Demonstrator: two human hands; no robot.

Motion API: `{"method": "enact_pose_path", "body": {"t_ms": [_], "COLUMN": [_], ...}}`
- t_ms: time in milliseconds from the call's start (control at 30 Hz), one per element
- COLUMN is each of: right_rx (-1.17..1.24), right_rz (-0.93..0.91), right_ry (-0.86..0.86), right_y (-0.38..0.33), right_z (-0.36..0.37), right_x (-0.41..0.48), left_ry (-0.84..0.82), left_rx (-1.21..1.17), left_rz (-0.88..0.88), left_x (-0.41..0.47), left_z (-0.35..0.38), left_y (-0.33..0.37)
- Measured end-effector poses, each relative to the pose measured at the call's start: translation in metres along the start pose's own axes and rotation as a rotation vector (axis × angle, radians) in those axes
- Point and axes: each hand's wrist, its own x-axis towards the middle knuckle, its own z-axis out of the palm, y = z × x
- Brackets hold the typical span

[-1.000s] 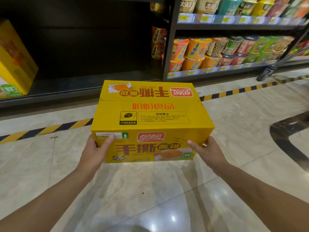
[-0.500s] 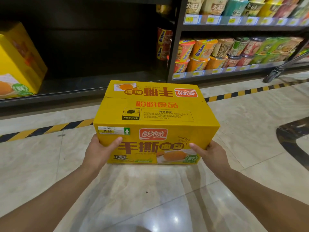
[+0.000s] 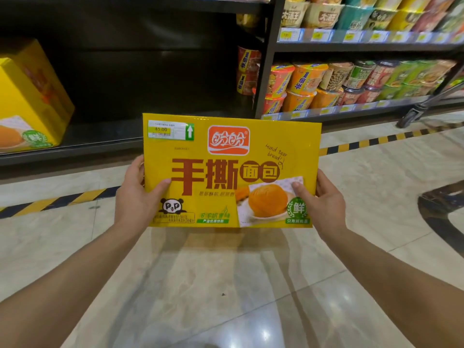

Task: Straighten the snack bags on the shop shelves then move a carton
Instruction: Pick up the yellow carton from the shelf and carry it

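Note:
A yellow bread carton (image 3: pixel 226 151) with red lettering and a white price label hangs in the air in front of me, its printed front face turned toward me. My left hand (image 3: pixel 136 197) grips its left edge, thumb on the front face. My right hand (image 3: pixel 321 199) grips its right edge, thumb lying over the bread picture. The rest of both hands' fingers are hidden behind the carton. It is held above the floor in front of the dark bottom shelf (image 3: pixel 100 139).
A second yellow carton (image 3: pixel 27 101) stands on the dark shelf at far left. Racks of instant noodle cups (image 3: pixel 339 84) fill the shelves at right. A yellow-black hazard stripe (image 3: pixel 55 200) runs along the tiled floor. A trolley wheel (image 3: pixel 411 116) sits at right.
The carton has risen and tipped so its front face now shows instead of its top. Both hands moved up with it, and the view came closer to the shelf.

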Motion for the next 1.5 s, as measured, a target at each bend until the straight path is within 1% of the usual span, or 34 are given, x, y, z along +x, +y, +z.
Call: {"method": "enact_pose_path", "body": {"t_ms": [167, 367, 500, 733, 967, 1167, 1333, 1500], "right_rx": [-0.011, 0.002, -0.001, 0.006, -0.01, -0.006, 0.007, 0.015], "right_rz": [0.05, 0.041, 0.042, 0.081, 0.095, 0.084, 0.067, 0.049], "right_ry": [0.019, 0.063, 0.063, 0.04, 0.013, -0.027, -0.097, -0.161], "right_y": [-0.009, -0.016, -0.017, -0.017, -0.016, -0.01, 0.003, 0.013], "right_z": [0.012, 0.028, 0.032, 0.031, 0.025, 0.013, 0.0, -0.012], "right_x": [0.039, 0.07, 0.081, 0.08, 0.072, 0.047, 0.023, -0.005], "left_ry": [-0.023, -0.012, -0.037, -0.047, -0.041, -0.026, -0.092, -0.121], "left_rx": [-0.01, -0.032, -0.026, -0.034, -0.052, -0.03, -0.069, -0.067], "left_rz": [0.056, 0.011, 0.022, 0.028, 0.039, 0.042, -0.016, -0.043], "left_x": [0.033, 0.071, 0.086, 0.088, 0.074, 0.041, 0.014, -0.015], "left_z": [0.011, 0.023, 0.025, 0.024, 0.021, 0.017, 0.002, -0.007], "left_y": [0.005, 0.008, 0.004, 0.001, 0.003, 0.001, -0.009, -0.019]}}
